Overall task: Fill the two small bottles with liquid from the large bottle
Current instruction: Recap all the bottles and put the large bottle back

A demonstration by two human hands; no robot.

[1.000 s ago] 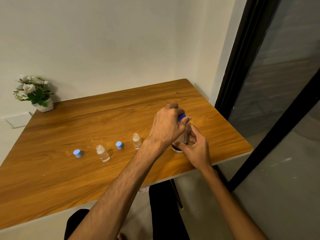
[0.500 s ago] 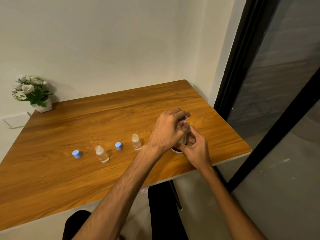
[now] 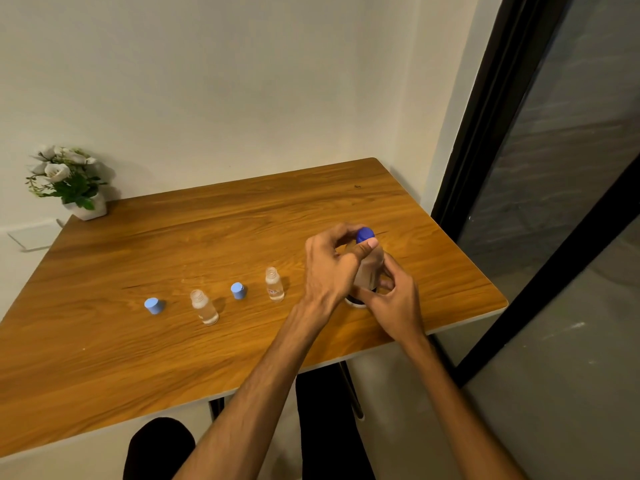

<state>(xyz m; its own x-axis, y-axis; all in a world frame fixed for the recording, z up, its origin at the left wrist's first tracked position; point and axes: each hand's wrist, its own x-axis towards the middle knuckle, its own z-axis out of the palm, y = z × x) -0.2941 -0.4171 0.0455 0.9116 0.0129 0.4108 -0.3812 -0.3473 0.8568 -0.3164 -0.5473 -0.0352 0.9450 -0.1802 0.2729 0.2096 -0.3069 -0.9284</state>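
— What has changed since a second ago?

— Very little. Our left hand (image 3: 329, 268) was draped over the dark blue cap (image 3: 365, 234) and hid most of it; now the cap shows clear above the thumb, and the thumb tip presses against its near side. Nothing else on the worktop (image 3: 104, 358) has shifted.

— How do our fingers (image 3: 341, 230) sit on it?

— They curl round the far side of the cap while the thumb closes from the near side, so the left hand pinches the cap. We cannot tell whether the cap is loose or screwed tight.

— And the right hand (image 3: 394, 299)?

— It grips the large bottle (image 3: 369, 275) low down, fingers wrapped round the body from the right, thumb across the near side. The bottle stands upright on the worktop near the front right edge, its base just showing below the two hands.

— Where are the small ones?

— To the left, in a row. The nearer small bottle (image 3: 275, 285) stands upright just beside our left wrist, uncapped. Left of it lies a light blue cap (image 3: 238, 291), then the second small bottle (image 3: 204, 307), also open and upright, then another light blue cap (image 3: 153, 305) at the row's end. Both small bottles look clear; how much liquid they hold we cannot judge.

— Anything else?

— A potted plant (image 3: 74, 183) with white flowers sits at the far left corner against the wall.
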